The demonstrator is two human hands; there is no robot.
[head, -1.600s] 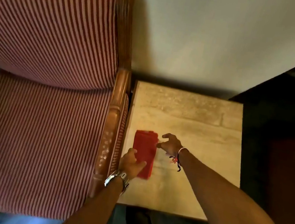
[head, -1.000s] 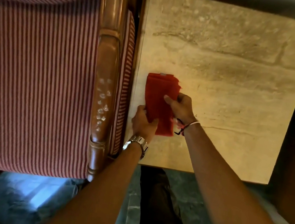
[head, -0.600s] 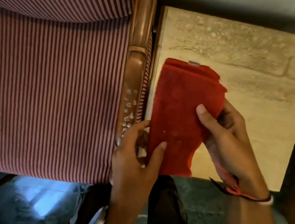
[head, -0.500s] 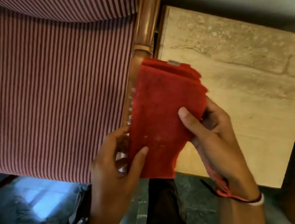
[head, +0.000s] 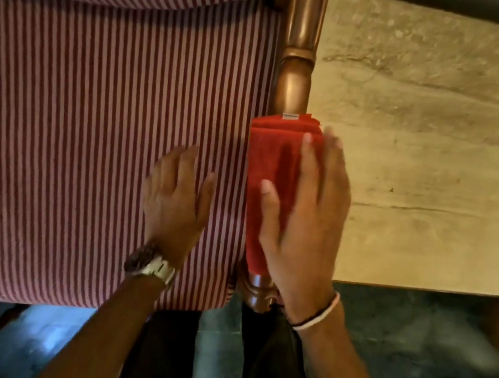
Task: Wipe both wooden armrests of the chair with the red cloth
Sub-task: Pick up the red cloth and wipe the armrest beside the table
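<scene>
My right hand [head: 302, 217] lies flat, fingers spread, pressing the red cloth [head: 272, 173] onto the armrest [head: 296, 64]; my left hand [head: 177, 200] hangs open over the striped seat [head: 86, 128]; I'd keep even pressure, stroking lengthwise along the wood

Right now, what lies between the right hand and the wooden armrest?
In the head view, the red cloth lies between the right hand and the wooden armrest.
</scene>
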